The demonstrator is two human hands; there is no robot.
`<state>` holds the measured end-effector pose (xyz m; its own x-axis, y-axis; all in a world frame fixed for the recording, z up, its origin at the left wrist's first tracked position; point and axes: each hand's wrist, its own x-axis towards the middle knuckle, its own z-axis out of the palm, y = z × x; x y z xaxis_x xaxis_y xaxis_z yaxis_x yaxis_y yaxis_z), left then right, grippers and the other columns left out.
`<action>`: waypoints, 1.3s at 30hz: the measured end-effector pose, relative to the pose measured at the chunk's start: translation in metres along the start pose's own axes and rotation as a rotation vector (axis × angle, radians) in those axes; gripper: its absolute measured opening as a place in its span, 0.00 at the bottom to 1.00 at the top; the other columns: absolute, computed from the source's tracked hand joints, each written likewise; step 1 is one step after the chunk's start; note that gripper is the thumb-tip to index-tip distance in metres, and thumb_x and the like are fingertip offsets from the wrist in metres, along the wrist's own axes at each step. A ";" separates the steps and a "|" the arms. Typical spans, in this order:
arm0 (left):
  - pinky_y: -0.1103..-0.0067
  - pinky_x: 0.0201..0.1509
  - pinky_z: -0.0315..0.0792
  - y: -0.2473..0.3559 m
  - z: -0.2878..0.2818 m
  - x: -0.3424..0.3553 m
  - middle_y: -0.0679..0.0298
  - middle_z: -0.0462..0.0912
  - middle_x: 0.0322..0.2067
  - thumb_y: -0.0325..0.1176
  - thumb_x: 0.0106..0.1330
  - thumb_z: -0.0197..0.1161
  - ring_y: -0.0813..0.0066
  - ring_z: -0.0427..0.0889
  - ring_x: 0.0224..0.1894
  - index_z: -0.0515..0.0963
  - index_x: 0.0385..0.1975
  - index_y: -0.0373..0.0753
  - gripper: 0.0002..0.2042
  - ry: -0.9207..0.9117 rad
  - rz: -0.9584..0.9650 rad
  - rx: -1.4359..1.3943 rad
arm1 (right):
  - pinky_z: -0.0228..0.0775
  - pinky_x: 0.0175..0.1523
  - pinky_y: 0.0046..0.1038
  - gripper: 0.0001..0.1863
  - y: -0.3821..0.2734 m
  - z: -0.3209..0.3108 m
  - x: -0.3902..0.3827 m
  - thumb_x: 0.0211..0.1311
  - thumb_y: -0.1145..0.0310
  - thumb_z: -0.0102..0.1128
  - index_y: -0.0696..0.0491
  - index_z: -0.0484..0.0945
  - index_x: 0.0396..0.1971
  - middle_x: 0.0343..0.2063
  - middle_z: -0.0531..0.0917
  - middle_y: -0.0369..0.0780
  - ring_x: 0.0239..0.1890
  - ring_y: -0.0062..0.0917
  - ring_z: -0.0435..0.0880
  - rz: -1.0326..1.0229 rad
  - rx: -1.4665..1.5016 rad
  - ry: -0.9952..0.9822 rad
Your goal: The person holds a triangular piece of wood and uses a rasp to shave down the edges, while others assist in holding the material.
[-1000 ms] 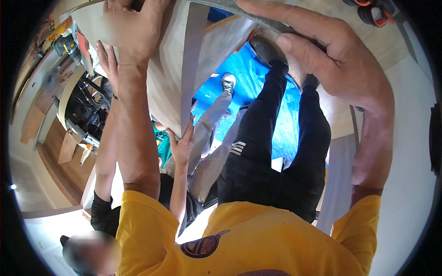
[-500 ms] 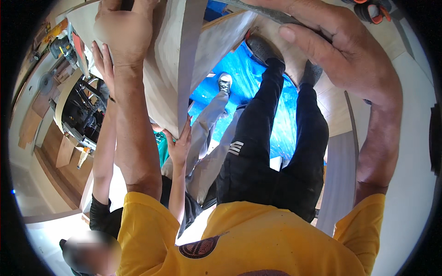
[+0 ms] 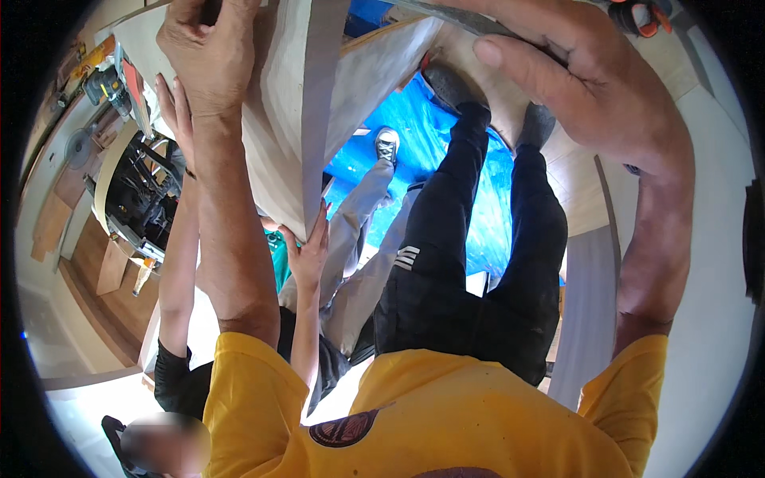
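Note:
Raised at the upper left, my left hand [image 3: 205, 56] grips a pale wooden panel [image 3: 275, 135], its fingers curled and some tips out of view at the top edge. My right hand [image 3: 574, 88] holds a grey-edged board [image 3: 478, 22] at the upper right, thumb extended along it and fingertips partly cut off. A co-worker's hand [image 3: 307, 247] presses the panel's lower corner, and another hand [image 3: 175, 119] of a co-worker rests against its left side, just beside my left forearm. A second pale board [image 3: 382, 72] slants behind the panel.
A blue plastic sheet [image 3: 406, 199] lies on the floor under feet and legs. A co-worker [image 3: 171, 374] in black is at lower left. Left are a machine [image 3: 143, 199], a drill [image 3: 107, 84], a fan [image 3: 78, 143] and wooden offcuts [image 3: 54, 223]. A white wall [image 3: 709, 279] stands at right.
Both my hands and the pale panel have shifted slightly: the left hand and panel a little leftward in view, my right forearm slightly rightward. The holds are the same.

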<state>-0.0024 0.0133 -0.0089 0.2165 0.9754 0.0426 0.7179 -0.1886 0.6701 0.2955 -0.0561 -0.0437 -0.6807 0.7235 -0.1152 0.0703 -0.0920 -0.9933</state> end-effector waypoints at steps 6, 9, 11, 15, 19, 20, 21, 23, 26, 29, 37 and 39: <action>0.73 0.60 0.69 0.019 0.008 -0.006 0.53 0.80 0.53 0.47 0.71 0.64 0.65 0.78 0.54 0.79 0.54 0.27 0.25 0.019 -0.006 0.026 | 0.75 0.26 0.22 0.27 0.011 0.005 0.003 0.71 0.74 0.54 0.57 0.68 0.69 0.30 0.87 0.44 0.21 0.18 0.82 -0.141 0.043 0.029; 0.73 0.59 0.69 0.018 0.004 -0.005 0.53 0.81 0.53 0.47 0.71 0.64 0.65 0.78 0.54 0.79 0.53 0.27 0.25 0.013 0.016 0.069 | 0.75 0.25 0.22 0.26 -0.004 -0.002 0.000 0.71 0.73 0.54 0.56 0.68 0.69 0.31 0.87 0.44 0.20 0.18 0.81 -0.095 -0.059 -0.002; 0.73 0.59 0.69 0.019 0.003 -0.004 0.53 0.81 0.52 0.47 0.71 0.64 0.65 0.78 0.53 0.79 0.53 0.27 0.25 -0.027 0.006 0.027 | 0.72 0.23 0.23 0.21 0.002 -0.004 0.002 0.74 0.69 0.54 0.55 0.72 0.64 0.28 0.85 0.42 0.18 0.17 0.78 -0.019 -0.132 -0.038; 0.73 0.59 0.70 0.022 -0.001 -0.002 0.54 0.82 0.50 0.49 0.70 0.65 0.65 0.79 0.52 0.78 0.54 0.28 0.27 -0.091 -0.044 -0.022 | 0.76 0.34 0.31 0.21 0.014 0.034 0.003 0.71 0.72 0.56 0.48 0.77 0.62 0.36 0.87 0.45 0.28 0.31 0.84 -0.213 -0.196 0.351; 0.72 0.56 0.71 0.005 -0.007 -0.001 0.54 0.82 0.49 0.52 0.66 0.67 0.66 0.79 0.50 0.78 0.55 0.29 0.30 -0.080 -0.018 0.093 | 0.76 0.46 0.33 0.23 -0.004 0.060 -0.002 0.69 0.75 0.56 0.48 0.76 0.64 0.46 0.84 0.46 0.41 0.37 0.85 -0.069 0.048 0.359; 0.71 0.55 0.72 0.011 -0.004 0.002 0.55 0.81 0.48 0.53 0.64 0.68 0.66 0.79 0.50 0.78 0.54 0.30 0.30 -0.090 -0.068 0.066 | 0.75 0.54 0.31 0.24 -0.011 0.060 -0.005 0.70 0.76 0.54 0.50 0.74 0.65 0.54 0.82 0.45 0.51 0.36 0.83 -0.001 0.079 0.337; 0.71 0.55 0.72 0.017 0.002 0.000 0.55 0.81 0.48 0.53 0.64 0.68 0.66 0.79 0.49 0.78 0.53 0.30 0.30 -0.073 -0.092 0.050 | 0.74 0.57 0.30 0.24 -0.012 0.064 -0.003 0.70 0.77 0.54 0.51 0.74 0.65 0.56 0.81 0.45 0.55 0.35 0.82 0.026 0.093 0.338; 0.71 0.55 0.71 0.027 0.014 -0.002 0.55 0.81 0.47 0.53 0.64 0.68 0.66 0.78 0.49 0.78 0.53 0.30 0.30 -0.045 -0.119 0.036 | 0.72 0.63 0.28 0.25 -0.015 0.069 -0.004 0.70 0.79 0.53 0.52 0.73 0.66 0.61 0.80 0.44 0.62 0.33 0.81 0.070 0.119 0.341; 0.71 0.56 0.71 0.025 0.012 0.000 0.55 0.81 0.48 0.53 0.65 0.67 0.66 0.78 0.50 0.77 0.54 0.30 0.30 -0.032 -0.119 0.031 | 0.72 0.64 0.27 0.25 -0.021 0.078 -0.003 0.69 0.79 0.54 0.52 0.73 0.66 0.62 0.78 0.44 0.63 0.34 0.80 0.104 0.133 0.371; 0.71 0.57 0.71 0.020 0.010 0.003 0.54 0.80 0.49 0.53 0.66 0.67 0.65 0.78 0.51 0.77 0.55 0.30 0.30 -0.026 -0.113 0.022 | 0.72 0.64 0.28 0.25 -0.020 0.087 -0.002 0.69 0.79 0.54 0.53 0.73 0.66 0.63 0.78 0.44 0.63 0.35 0.80 0.084 0.152 0.421; 0.71 0.59 0.70 0.009 0.006 0.003 0.53 0.79 0.52 0.53 0.67 0.65 0.64 0.77 0.54 0.75 0.58 0.30 0.31 0.009 -0.092 0.005 | 0.79 0.45 0.43 0.27 -0.019 0.096 0.016 0.68 0.75 0.56 0.49 0.70 0.68 0.39 0.84 0.56 0.39 0.52 0.85 -0.064 0.083 0.527; 0.71 0.59 0.70 0.005 0.004 0.006 0.53 0.79 0.52 0.54 0.68 0.64 0.64 0.77 0.54 0.75 0.59 0.30 0.31 0.028 -0.083 -0.012 | 0.76 0.50 0.38 0.26 -0.029 0.097 0.023 0.69 0.75 0.56 0.48 0.72 0.66 0.49 0.83 0.52 0.47 0.51 0.82 0.087 0.122 0.468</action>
<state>0.0052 0.0176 -0.0082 0.1376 0.9905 0.0074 0.7244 -0.1058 0.6812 0.2072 -0.1030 -0.0163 -0.2729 0.9370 -0.2182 0.0068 -0.2249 -0.9744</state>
